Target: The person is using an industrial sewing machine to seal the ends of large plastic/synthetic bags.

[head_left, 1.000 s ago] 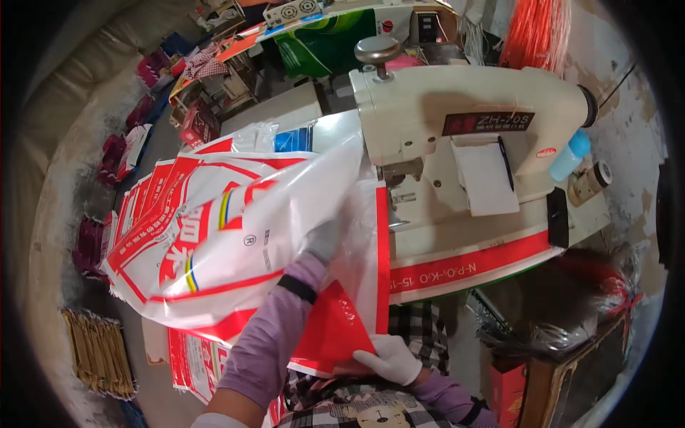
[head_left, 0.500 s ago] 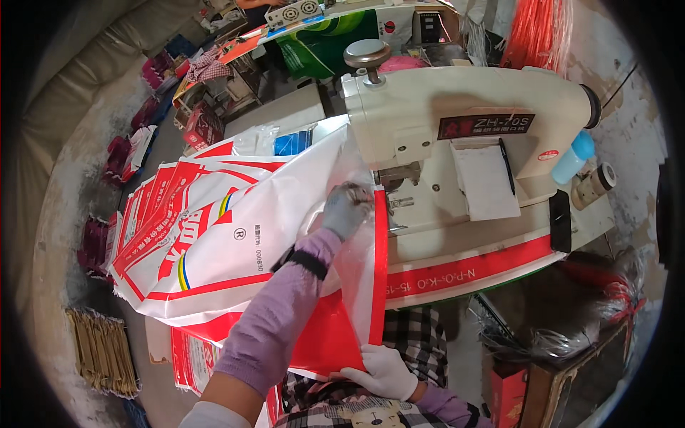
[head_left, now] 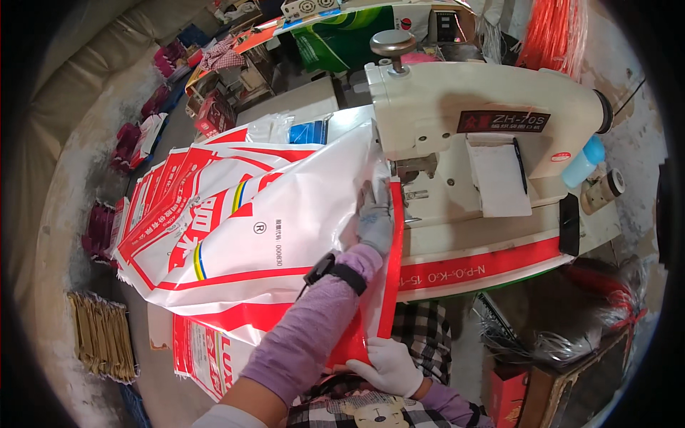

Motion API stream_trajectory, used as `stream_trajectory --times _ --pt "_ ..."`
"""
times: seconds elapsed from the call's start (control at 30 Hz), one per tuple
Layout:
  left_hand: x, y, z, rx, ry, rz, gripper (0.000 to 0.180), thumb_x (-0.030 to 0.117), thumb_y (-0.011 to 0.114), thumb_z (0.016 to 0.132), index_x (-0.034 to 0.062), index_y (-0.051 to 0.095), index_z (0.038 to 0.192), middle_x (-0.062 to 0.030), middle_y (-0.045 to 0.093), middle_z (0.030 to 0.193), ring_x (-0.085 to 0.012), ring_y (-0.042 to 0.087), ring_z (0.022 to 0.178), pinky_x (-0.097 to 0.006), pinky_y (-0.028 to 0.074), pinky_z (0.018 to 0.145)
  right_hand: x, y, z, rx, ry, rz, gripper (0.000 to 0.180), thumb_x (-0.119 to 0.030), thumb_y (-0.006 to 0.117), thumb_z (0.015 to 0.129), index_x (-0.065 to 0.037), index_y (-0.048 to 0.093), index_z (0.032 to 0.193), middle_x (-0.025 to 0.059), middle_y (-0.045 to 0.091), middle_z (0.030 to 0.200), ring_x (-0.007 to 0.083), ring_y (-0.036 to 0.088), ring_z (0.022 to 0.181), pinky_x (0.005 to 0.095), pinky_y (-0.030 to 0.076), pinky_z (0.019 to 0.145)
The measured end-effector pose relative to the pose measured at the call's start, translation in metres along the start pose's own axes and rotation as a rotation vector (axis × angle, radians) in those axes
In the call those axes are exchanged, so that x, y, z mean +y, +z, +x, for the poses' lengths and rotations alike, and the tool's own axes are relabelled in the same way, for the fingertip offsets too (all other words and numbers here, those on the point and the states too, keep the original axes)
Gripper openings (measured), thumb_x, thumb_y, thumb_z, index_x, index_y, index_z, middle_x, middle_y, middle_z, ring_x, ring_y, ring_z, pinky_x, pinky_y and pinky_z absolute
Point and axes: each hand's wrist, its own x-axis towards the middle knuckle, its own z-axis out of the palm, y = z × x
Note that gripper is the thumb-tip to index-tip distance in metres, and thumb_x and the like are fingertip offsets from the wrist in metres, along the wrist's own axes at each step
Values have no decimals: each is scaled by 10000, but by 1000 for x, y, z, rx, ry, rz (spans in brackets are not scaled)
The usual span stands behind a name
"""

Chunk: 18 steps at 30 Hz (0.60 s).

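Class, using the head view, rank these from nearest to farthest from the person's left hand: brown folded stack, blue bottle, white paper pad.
1. White paper pad: right of the left hand, at the sewing machine.
2. Blue bottle: farther right, beside the machine.
3. Brown folded stack: far left, lower in view.

The sewing machine (head_left: 492, 100) stands on the counter (head_left: 442, 250), to the right of the bag (head_left: 314, 200). The bag overlies the stack of bags (head_left: 160, 189); its right edge runs beside the needle area. The left hand (head_left: 374, 225) rests on the bag near this edge. The right hand (head_left: 389, 367) is at the bag's near corner. The paper pad (head_left: 498, 178) sits below the machine arm, the pen (head_left: 519, 165) along its right edge. The bottle (head_left: 584, 162) and spool (head_left: 603, 191) stand right of the machine; the strand bundle (head_left: 553, 36) hangs behind it.
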Motion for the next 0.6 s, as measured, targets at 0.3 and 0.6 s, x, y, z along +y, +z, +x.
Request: stream_trajectory --times 0.3,0.6 --pt "15 -180 -207 -349 471 -219 503 241 715 775 114 595 1247 -234 386 1430 -436 351 1333 -548 297 1079 54 -10 -34 128 325 245 250 -275 628 880 -47 662 978 172 636 871 348 620 799 389 497 701" --pt "-245 -298 -209 111 -171 675 840 229 744 722 47 354 1443 -248 449 1353 -431 372 1293 -539 314 1051 78 -18 28 364 231 319 375 -358 679 852 -6 676 981 221 653 905 348 640 834 387 497 704"
